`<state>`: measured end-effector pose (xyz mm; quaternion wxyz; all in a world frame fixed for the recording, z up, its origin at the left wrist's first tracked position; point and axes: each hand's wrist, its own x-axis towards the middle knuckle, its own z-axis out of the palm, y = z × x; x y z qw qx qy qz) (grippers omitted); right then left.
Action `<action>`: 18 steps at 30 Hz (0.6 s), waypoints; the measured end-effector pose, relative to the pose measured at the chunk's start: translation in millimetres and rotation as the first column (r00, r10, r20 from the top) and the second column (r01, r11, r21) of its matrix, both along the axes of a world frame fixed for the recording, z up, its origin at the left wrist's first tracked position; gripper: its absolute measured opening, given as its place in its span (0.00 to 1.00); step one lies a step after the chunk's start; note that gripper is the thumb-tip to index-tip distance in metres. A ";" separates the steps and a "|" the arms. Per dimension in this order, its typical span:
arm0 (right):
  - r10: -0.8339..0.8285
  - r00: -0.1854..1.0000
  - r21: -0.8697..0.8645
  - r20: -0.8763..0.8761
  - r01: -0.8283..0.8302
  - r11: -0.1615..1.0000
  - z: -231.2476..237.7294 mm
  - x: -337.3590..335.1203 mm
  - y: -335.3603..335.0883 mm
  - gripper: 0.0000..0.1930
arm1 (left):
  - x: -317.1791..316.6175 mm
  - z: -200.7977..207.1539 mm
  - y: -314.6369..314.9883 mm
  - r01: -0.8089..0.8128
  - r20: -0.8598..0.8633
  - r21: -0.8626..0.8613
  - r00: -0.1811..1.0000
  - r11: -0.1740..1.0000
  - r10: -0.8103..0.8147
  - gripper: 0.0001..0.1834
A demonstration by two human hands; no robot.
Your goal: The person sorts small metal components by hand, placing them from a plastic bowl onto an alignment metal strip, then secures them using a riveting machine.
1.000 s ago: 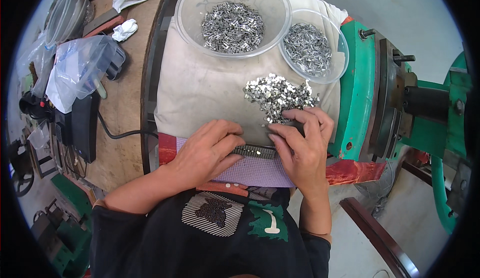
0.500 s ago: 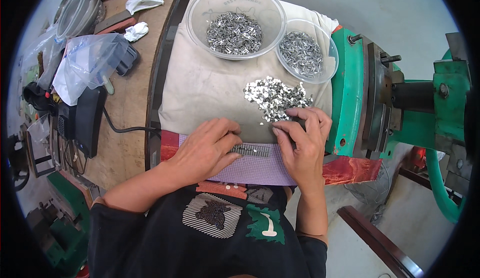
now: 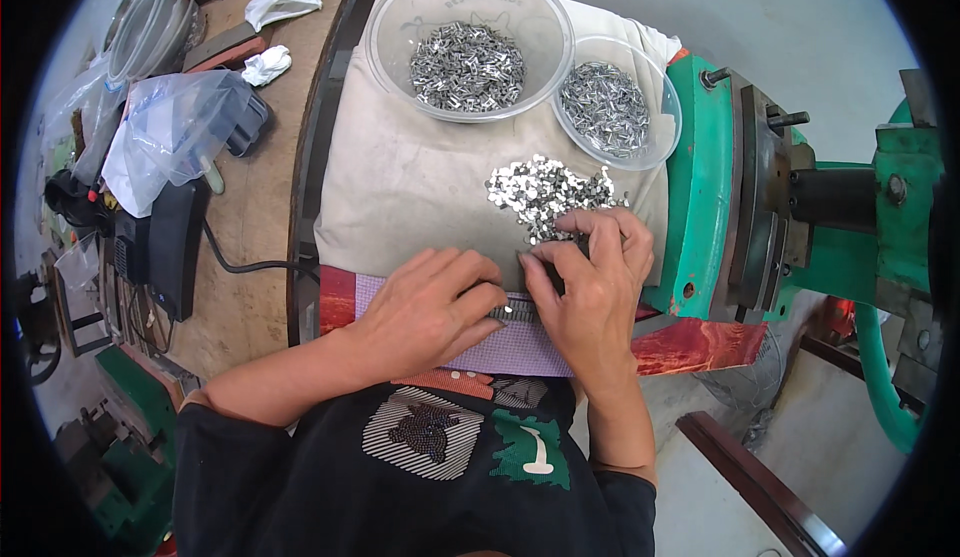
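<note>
A narrow slotted grey metal strip (image 3: pixel 519 310) lies on a purple woven mat (image 3: pixel 500 350) in front of me. My left hand (image 3: pixel 432 302) is closed at the strip's left end, with thumb and forefinger on it. A small shiny disc (image 3: pixel 507 309) shows on the strip by those fingertips. My right hand (image 3: pixel 592 275) curls over the near edge of a pile of small shiny metal discs (image 3: pixel 540 185). Its thumb and forefinger nearly meet above the strip; whatever lies between them is too small to make out. The hand hides the strip's right end.
A large clear bowl (image 3: pixel 385 75) and a smaller clear tub (image 3: pixel 672 135), both holding small metal pins, stand on beige cloth (image 3: pixel 400 187) at the back. A green machine (image 3: pixel 690 197) borders the right. On the left, a wooden table (image 3: pixel 258 197) carries a black device, a cable and plastic bags.
My left hand has shifted right along the strip, covering more of it. My right hand has moved left, its thumb and forefinger now over the strip's right part.
</note>
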<state>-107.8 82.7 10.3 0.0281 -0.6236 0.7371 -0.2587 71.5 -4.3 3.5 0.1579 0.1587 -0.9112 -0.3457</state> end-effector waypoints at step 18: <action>0.027 0.989 -0.055 0.148 -0.019 0.998 -4.5 8.7 44.4 0.12 | -7.1 -5.7 9.2 0.011 0.016 -0.107 1.000 0.994 -0.009 0.08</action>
